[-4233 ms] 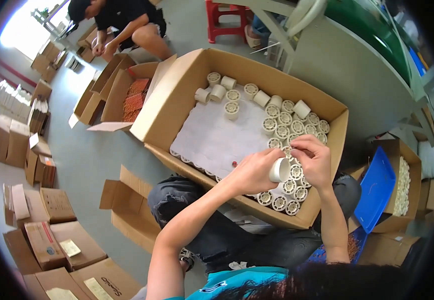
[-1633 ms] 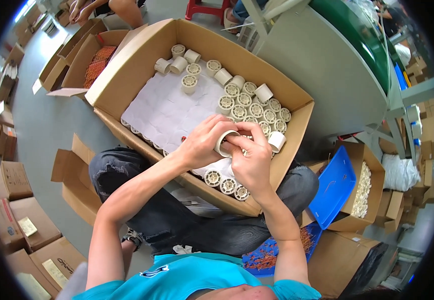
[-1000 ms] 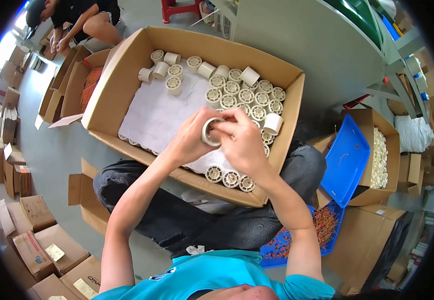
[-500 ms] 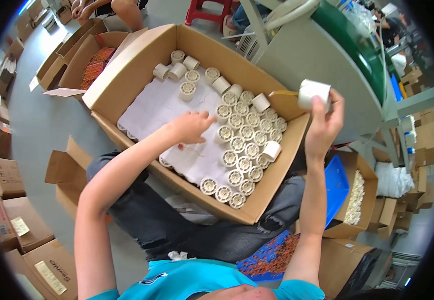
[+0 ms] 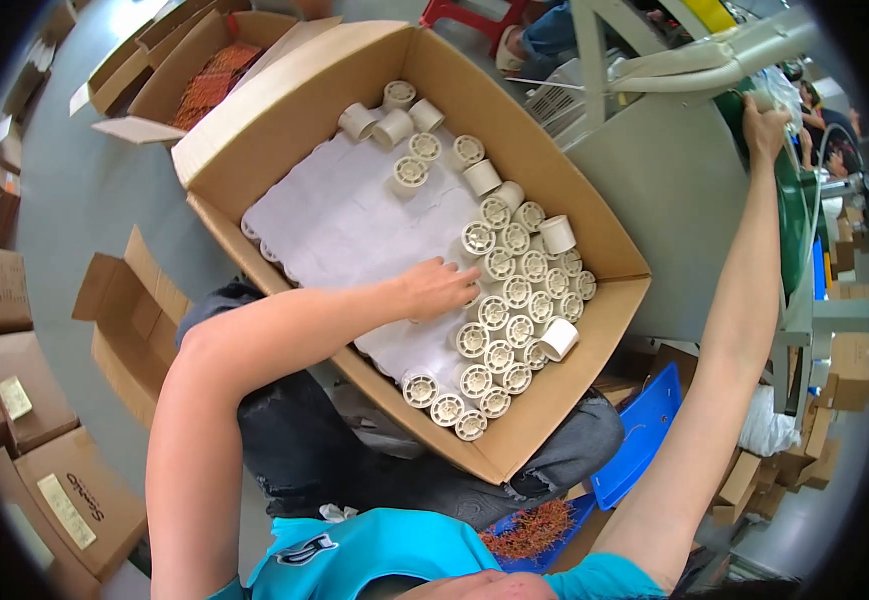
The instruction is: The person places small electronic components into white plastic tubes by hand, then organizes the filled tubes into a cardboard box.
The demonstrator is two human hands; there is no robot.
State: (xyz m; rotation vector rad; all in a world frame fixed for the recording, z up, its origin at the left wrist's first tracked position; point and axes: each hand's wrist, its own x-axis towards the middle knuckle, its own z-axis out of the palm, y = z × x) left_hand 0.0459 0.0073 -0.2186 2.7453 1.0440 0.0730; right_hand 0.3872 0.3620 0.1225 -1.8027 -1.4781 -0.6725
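In the head view, held the left hand (image 5: 439, 290) near the middle of the frame, over white paper (image 5: 344, 210), with fingers loosely bent and slightly spread. Had spoke-ended white plastic cylinders (image 5: 517, 292) just right of those fingertips, clustered inside the cardboard box (image 5: 524, 120); could not tell whether touching. Reached with the right hand (image 5: 766, 130) to the green belt (image 5: 794, 220) at upper right, with fingers bent; could not tell whether pinching anything.
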